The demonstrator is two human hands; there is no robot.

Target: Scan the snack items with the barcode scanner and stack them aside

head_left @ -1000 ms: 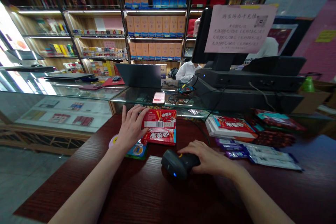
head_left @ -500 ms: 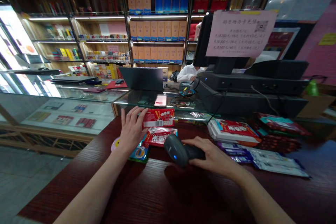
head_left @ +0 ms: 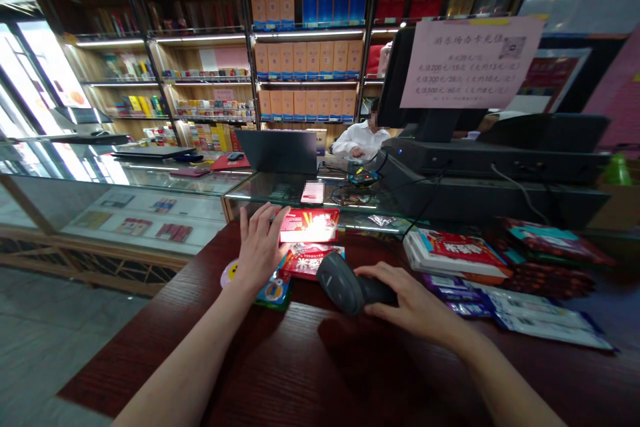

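Note:
My right hand point(head_left: 403, 297) is wrapped around the handle of a dark grey barcode scanner point(head_left: 343, 285), whose head points away from me. Bright light falls on the upright face of a red snack packet point(head_left: 317, 225). My left hand point(head_left: 260, 247) grips that packet at its left end; the thumb is partly hidden. Just below lies a second red snack packet point(head_left: 309, 260), partly covered by the scanner head. Under my left wrist are a blue-green package point(head_left: 275, 292) and a round purple item with a yellow face point(head_left: 231, 271), both partly hidden.
At right on the wooden counter point(head_left: 270, 373) lie a stack of red-and-white packets point(head_left: 457, 250), purple wrappers point(head_left: 460, 297) and silver-blue packs point(head_left: 547, 320). Behind stand a monitor point(head_left: 400, 73), a laptop point(head_left: 280, 151) and a glass case point(head_left: 145, 213). A person in white point(head_left: 363, 140) sits beyond.
The scanner's light now shines on the red packet, and the blue spot on the scanner head is gone. The view has shifted slightly left; both hands keep their holds.

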